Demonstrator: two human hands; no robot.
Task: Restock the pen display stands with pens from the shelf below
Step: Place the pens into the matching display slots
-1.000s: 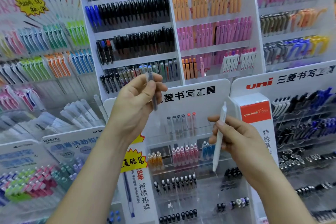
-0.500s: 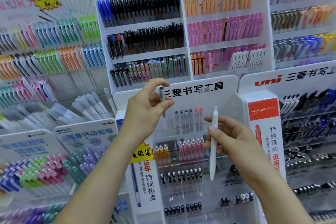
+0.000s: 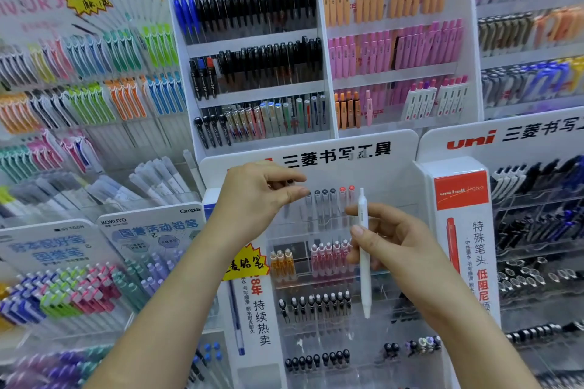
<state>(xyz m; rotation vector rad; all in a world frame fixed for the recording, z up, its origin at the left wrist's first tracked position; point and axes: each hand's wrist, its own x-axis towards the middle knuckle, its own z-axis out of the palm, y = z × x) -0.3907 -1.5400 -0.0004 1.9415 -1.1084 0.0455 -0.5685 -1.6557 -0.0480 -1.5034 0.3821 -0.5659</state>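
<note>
The left hand [image 3: 259, 196] pinches a clear dark-capped pen [image 3: 289, 182] beside the top row of clear pens [image 3: 330, 200] in the acrylic display stand [image 3: 303, 286], so keep it upright and ease it straight down, while the right hand [image 3: 390, 241] grips a white plastic pen [image 3: 364, 256].

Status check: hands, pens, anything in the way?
Left hand pinching grey pen at stand top row. Right hand holding white pen upright. No obstruction seen.
</note>
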